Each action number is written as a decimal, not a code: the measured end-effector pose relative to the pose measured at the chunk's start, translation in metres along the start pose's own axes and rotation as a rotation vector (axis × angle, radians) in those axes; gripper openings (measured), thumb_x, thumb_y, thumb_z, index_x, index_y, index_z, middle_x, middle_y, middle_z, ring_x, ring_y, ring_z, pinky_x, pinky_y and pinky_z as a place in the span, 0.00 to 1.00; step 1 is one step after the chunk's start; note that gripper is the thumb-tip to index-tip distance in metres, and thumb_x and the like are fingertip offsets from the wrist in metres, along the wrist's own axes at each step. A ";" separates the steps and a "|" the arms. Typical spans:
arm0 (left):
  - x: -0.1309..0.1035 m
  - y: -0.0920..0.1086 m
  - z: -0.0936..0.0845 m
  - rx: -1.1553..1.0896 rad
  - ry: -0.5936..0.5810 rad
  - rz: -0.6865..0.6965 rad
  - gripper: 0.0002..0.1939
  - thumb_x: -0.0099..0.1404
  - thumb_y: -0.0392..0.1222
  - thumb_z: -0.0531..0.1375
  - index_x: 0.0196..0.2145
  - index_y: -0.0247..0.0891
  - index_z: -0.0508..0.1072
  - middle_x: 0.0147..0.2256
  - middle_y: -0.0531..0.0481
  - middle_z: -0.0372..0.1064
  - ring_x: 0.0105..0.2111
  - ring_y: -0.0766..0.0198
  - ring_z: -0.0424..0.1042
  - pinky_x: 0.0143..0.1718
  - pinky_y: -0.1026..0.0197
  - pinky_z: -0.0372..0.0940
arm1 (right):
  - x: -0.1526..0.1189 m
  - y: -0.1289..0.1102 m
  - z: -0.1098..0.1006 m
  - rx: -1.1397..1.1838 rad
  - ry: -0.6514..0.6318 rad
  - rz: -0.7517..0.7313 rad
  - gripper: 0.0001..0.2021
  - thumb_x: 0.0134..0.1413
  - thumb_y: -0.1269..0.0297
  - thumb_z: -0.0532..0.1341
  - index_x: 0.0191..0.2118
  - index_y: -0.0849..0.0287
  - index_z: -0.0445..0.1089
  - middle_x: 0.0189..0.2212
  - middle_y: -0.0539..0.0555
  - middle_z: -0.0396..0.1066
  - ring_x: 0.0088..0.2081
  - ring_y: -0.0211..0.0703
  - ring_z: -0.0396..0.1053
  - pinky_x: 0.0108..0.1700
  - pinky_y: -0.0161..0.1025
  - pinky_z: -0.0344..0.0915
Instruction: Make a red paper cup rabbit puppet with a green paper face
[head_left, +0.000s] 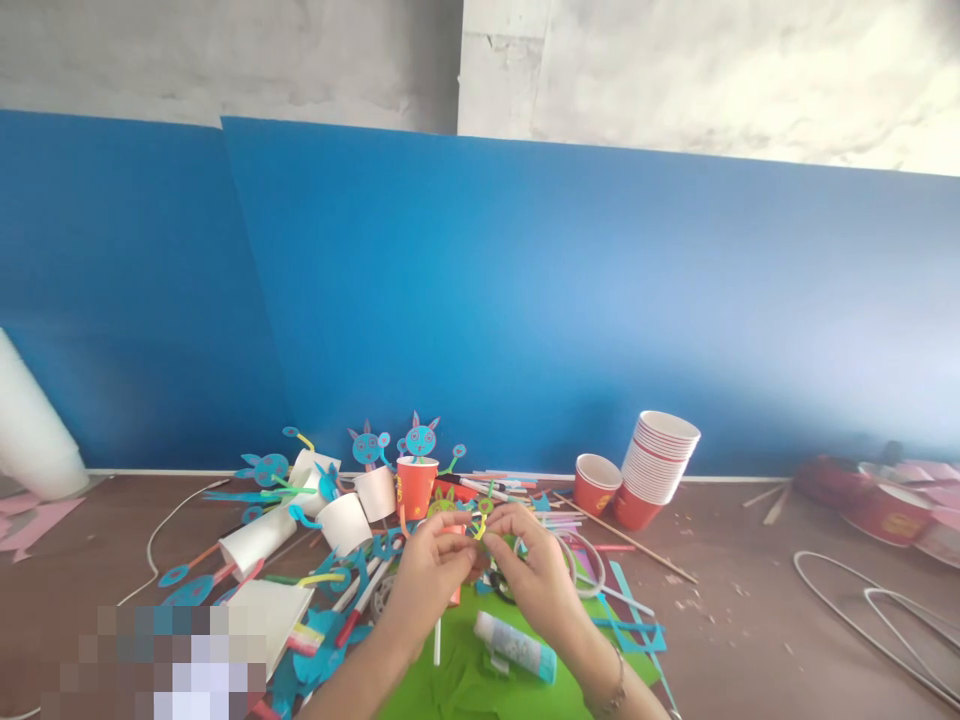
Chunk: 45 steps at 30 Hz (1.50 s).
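My left hand [439,572] and my right hand [531,568] meet above a green sheet [465,655], fingers pinched together. Between their fingertips is a small yellow-green strip [480,526], with a small round green piece [487,506] just above it. A red cup partly shows behind my fingers, along with a green paper face [444,500]. On the green sheet below my hands lies a glue stick [516,648] with a pale blue label. Just behind my left hand stands a red cup [416,488] bearing a blue paper cat face [421,440].
White cups [345,524] with blue paper pieces crowd the left. Behind at right are a cup stack [660,460] and a single red cup [597,484]. A wooden stick [637,545] and a white cable [847,610] lie at right. A blue panel [525,300] stands behind.
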<state>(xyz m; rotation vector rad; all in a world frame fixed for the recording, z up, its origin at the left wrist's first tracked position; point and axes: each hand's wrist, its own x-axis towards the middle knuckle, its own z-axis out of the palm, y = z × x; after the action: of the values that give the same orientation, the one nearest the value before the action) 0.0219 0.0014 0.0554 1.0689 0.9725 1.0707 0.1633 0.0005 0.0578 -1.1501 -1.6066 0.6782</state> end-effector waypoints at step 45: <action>0.003 -0.002 -0.002 0.150 0.072 0.109 0.08 0.54 0.43 0.60 0.23 0.36 0.72 0.22 0.52 0.69 0.26 0.63 0.68 0.29 0.64 0.62 | -0.003 0.002 0.000 -0.374 0.080 -0.262 0.07 0.57 0.68 0.57 0.31 0.57 0.73 0.31 0.56 0.72 0.36 0.48 0.68 0.40 0.45 0.63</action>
<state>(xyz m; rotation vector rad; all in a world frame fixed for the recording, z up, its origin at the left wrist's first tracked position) 0.0205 0.0040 0.0530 1.2239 1.0751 1.1455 0.1641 -0.0018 0.0548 -1.1826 -1.8215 0.1623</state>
